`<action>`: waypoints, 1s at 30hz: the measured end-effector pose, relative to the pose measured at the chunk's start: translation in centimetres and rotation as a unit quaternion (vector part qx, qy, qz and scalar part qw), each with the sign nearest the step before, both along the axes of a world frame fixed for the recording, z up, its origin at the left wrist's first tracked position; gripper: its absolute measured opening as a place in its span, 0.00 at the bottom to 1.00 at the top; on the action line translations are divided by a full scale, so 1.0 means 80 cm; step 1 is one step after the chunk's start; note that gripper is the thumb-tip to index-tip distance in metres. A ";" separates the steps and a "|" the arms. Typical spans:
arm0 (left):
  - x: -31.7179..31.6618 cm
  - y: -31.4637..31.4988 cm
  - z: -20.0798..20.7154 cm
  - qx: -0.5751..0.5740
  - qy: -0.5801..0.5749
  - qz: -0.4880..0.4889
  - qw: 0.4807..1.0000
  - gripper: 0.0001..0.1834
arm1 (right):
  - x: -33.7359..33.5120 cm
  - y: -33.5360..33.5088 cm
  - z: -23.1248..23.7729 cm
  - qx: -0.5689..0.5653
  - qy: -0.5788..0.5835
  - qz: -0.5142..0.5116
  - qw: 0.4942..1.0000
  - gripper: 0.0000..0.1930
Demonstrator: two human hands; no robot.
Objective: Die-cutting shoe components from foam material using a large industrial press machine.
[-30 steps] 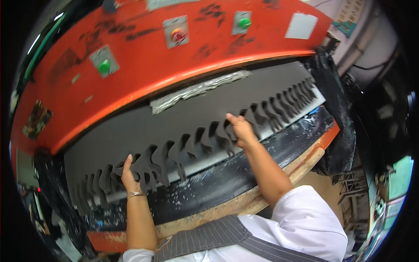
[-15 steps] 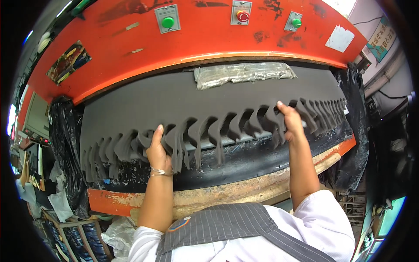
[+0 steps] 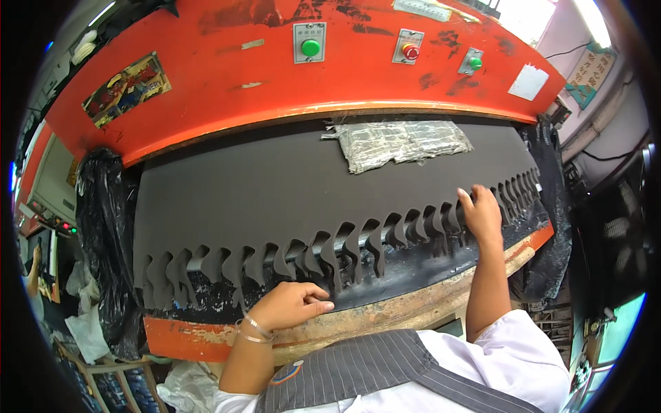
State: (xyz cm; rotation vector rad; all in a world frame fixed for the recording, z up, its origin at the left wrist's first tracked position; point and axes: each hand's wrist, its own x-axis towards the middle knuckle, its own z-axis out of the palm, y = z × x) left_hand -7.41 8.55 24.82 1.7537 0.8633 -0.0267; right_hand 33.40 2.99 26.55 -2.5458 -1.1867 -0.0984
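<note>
A wide dark grey foam-like sheet (image 3: 261, 186) lies across the machine bed. Along its near edge hang many curled, cut flaps (image 3: 344, 241). My left hand (image 3: 292, 306), a bracelet at its wrist, hovers over the worn front ledge, just nearer than the flaps. Its fingers are loosely bent, with a gap to the thumb and nothing visible between. Over the right part of the flaps is my right hand (image 3: 484, 215), thumb and fingers apart; its fingertips are close to the sheet's edge, and contact cannot be told. On the sheet sits a wrinkled, clear-plastic-wrapped flat bundle (image 3: 406, 144).
The orange machine front (image 3: 227, 76) rises behind the sheet, bearing a green button (image 3: 310, 47), a red knob (image 3: 411, 52) and another green button (image 3: 475, 63). Black plastic drapes (image 3: 103, 241) hang at both ends. A wooden rack (image 3: 113, 375) stands at lower left.
My left hand has let go of the flaps and come back toward me. My right hand has loosened from the flaps and shifted slightly right. The view has also shifted.
</note>
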 end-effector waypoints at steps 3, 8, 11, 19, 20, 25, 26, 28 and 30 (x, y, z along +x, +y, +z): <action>0.022 0.009 0.015 0.017 -0.228 0.151 0.962 0.10 | -0.058 0.044 -0.010 0.071 -0.046 0.068 0.994 0.39; 0.120 0.070 -0.066 0.483 -0.090 0.172 0.854 0.23 | -0.094 0.170 -0.072 -0.154 0.061 -0.006 0.986 0.65; 0.145 0.055 -0.112 0.575 -0.031 0.146 0.805 0.27 | -0.071 0.210 -0.090 -0.112 0.042 -0.015 0.993 0.64; 0.167 0.057 -0.121 0.575 0.005 0.157 0.803 0.31 | -0.040 0.284 -0.083 -0.090 0.058 0.007 0.994 0.61; 0.170 0.058 -0.121 0.572 0.011 0.153 0.806 0.32 | -0.029 0.297 -0.078 -0.091 0.068 0.008 0.994 0.61; 0.181 0.053 -0.120 0.575 0.044 0.154 0.802 0.34 | 0.009 0.368 -0.068 -0.065 0.069 0.048 0.994 0.54; 0.184 0.052 -0.119 0.582 0.048 0.155 0.797 0.34 | 0.018 0.380 -0.065 -0.025 0.057 0.073 0.995 0.48; 0.188 0.048 -0.116 0.619 0.073 0.157 0.766 0.33 | 0.036 0.400 -0.072 0.064 -0.026 0.097 0.993 0.38; 0.186 0.045 -0.125 0.640 0.079 0.166 0.746 0.33 | 0.041 0.401 -0.070 0.093 -0.015 0.123 0.988 0.36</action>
